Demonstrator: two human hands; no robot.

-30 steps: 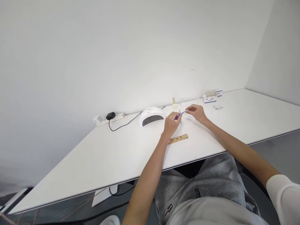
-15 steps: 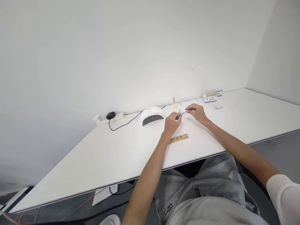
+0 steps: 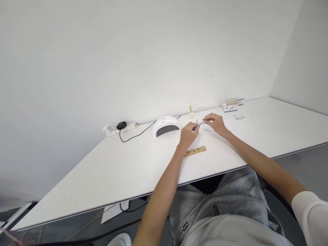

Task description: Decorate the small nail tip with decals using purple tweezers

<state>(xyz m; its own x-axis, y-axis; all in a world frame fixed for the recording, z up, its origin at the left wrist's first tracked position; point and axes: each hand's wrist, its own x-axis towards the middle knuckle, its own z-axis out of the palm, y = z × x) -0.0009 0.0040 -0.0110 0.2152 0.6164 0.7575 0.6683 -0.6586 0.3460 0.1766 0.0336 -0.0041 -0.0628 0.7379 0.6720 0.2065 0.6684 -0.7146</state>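
Note:
My left hand point(image 3: 188, 135) is closed round a slim purple-handled tool point(image 3: 195, 127), its far end pointing right and slightly up. At that end the fingertips of my right hand point(image 3: 216, 123) pinch something small and silvery, too small to make out; whether it is joined to the tool I cannot tell. A small metal piece on a stand point(image 3: 196, 121) shows partly behind my left fingers. Below my hands lies a yellow strip point(image 3: 196, 151) with round grey spots, its left end covered by my left wrist. A thin white sheet point(image 3: 207, 127) lies under my right hand.
A white nail lamp point(image 3: 165, 121) stands left of my hands, its cord running to a power strip point(image 3: 130, 126) with a black adapter point(image 3: 121, 125). Along the wall are a pale yellow polish bottle point(image 3: 191, 113) and an opened box point(image 3: 230, 106). Small packets point(image 3: 238, 117) lie right.

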